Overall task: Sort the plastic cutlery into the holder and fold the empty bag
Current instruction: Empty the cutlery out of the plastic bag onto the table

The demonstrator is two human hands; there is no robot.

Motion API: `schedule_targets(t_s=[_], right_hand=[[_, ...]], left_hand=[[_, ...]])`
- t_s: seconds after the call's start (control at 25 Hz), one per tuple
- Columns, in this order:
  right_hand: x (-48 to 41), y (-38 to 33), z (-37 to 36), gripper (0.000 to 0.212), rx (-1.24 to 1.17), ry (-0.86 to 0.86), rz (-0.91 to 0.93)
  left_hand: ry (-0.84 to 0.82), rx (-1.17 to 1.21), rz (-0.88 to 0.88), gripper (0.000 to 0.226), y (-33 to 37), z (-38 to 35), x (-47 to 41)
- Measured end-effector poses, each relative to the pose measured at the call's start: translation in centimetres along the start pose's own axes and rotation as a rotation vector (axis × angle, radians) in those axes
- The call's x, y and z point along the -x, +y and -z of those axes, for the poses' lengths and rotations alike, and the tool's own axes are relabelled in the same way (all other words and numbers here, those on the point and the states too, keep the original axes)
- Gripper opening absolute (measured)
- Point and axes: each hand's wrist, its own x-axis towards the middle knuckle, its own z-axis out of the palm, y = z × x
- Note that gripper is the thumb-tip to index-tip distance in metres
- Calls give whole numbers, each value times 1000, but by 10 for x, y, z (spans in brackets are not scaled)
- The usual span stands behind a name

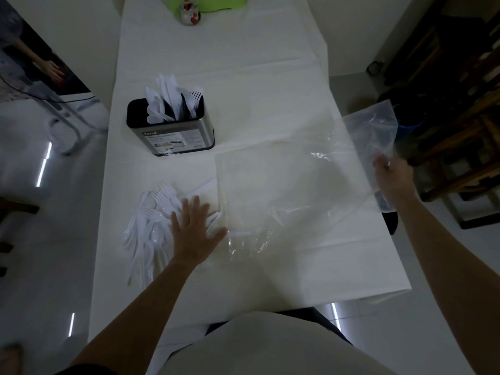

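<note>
A clear plastic bag lies stretched across the white table, its right end lifted past the table's right edge. My right hand grips that raised end. My left hand lies flat with fingers spread on a loose pile of white plastic forks and spoons at the near left, beside the bag's left end. A few white pieces show through the bag near my thumb. Behind the pile stands a steel and black cutlery holder with several white knives, forks and spoons upright in it.
A small round ornament and a green mat sit at the table's far end. Dark wooden furniture stands close off the right edge. A metal chair frame is on the left floor.
</note>
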Motion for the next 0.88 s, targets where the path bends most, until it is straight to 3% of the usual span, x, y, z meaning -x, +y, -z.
schedule_targets(t_s=[0.2, 0.4, 0.52, 0.68, 0.88], right_hand=[[-4, 7, 11, 50, 17, 10, 34], [-2, 7, 18, 47, 44, 10, 39], [0, 5, 19, 41, 21, 6, 45], [4, 6, 26, 34, 12, -7, 17], [6, 10, 32, 31, -39, -25, -28]], left_hand=[[-68, -46, -22, 96, -13, 2, 8], [90, 49, -29, 72, 10, 12, 5], [89, 26, 108, 67, 61, 20, -7], [-52, -54, 283, 69, 98, 18, -18], [-46, -54, 322, 60, 102, 13, -26]])
